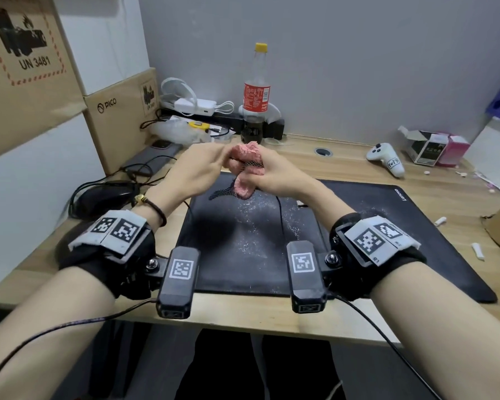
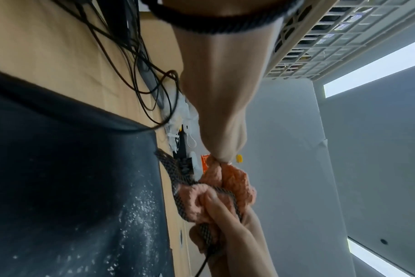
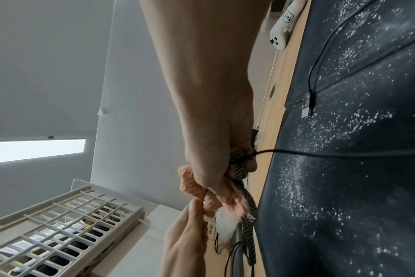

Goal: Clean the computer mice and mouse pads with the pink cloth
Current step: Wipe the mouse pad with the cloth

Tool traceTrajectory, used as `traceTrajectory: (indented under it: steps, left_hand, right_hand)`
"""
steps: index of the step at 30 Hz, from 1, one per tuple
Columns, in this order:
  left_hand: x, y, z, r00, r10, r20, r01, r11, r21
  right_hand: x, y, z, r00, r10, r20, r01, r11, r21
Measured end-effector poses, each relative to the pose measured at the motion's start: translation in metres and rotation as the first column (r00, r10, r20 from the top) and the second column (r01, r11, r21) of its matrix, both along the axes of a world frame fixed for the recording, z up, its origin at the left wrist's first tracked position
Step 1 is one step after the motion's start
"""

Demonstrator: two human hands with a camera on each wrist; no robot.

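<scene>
At frame centre, the cloth [image 1: 247, 166] was held bunched above the dusty pad [image 1: 272, 238], pinched by the left hand [image 1: 198, 168] and gripped by the curled fingers [image 2: 216, 211] of the right hand [image 1: 274, 171]. A mouse [image 1: 104, 197] lay at left on the surface [image 1: 344, 157].

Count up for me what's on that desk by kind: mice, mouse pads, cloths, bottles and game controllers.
Mice: 1, the black mouse left of the pad.
Mouse pads: 1, the black mouse pad, dusted with white specks.
Cloths: 1, the pink cloth, held by the left hand and right hand.
Bottles: 1, the cola bottle.
Controllers: 1, the white controller.
Total: 5.
</scene>
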State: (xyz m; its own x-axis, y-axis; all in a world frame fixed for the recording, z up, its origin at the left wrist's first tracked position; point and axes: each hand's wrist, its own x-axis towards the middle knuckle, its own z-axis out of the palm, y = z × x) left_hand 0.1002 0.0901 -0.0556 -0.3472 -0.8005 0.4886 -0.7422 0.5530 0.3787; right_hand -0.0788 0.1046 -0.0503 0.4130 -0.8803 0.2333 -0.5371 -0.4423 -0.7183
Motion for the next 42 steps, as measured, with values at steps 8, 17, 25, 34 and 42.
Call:
traceTrajectory:
  steps: [8, 17, 25, 34, 42]
  left_hand:
    - [0.072, -0.009, -0.006, 0.934, 0.344, -0.097, -0.350, 0.935, -0.053]
    - [0.068, -0.016, -0.007, 0.920, 0.359, 0.158, -0.373, 0.925, 0.071]
    - [-0.013, 0.006, 0.005, 0.997, -0.037, 0.073, 0.032, 0.997, 0.068]
    - [0.033, 0.007, 0.001, 0.956, 0.209, -0.208, -0.193, 0.977, 0.093]
    - [0.095, -0.008, -0.009, 0.894, 0.418, -0.160, -0.393, 0.905, 0.166]
  right_hand:
    - [-0.042, -0.002, -0.009, 0.935, -0.315, -0.160, 0.318, 0.948, -0.011]
    - [-0.032, 0.002, -0.010, 0.956, -0.250, -0.156, 0.261, 0.964, 0.052]
    - [0.006, 0.010, -0.004, 0.980, -0.149, -0.128, 0.148, 0.989, -0.019]
    - [-0.032, -0.001, -0.017, 0.955, -0.228, -0.188, 0.240, 0.970, 0.041]
    - [-0.086, 0.003, -0.027, 0.937, -0.308, -0.166, 0.317, 0.948, 0.027]
